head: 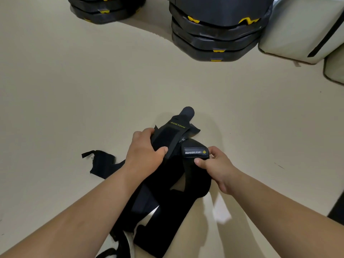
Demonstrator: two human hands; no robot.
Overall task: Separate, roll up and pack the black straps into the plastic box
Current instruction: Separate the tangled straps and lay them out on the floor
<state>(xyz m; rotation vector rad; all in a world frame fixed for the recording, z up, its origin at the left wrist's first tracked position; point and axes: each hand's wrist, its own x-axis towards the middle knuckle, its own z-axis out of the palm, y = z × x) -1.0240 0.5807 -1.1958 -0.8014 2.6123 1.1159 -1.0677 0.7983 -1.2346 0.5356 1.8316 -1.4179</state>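
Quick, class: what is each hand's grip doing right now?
Left hand: closed round the strap with yellow lettering.
Right hand: pinching the tab end of the white-lettered strap.

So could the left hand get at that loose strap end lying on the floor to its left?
Probably yes. The strap end lies close beside the left hand, with only bare floor between. But that hand grips the yellow-lettered strap, so it must let go first.

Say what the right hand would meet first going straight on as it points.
Pinching a black strap's labelled tab, it would probably meet the black fabric strap with yellow lettering in the left hand; depth unclear.
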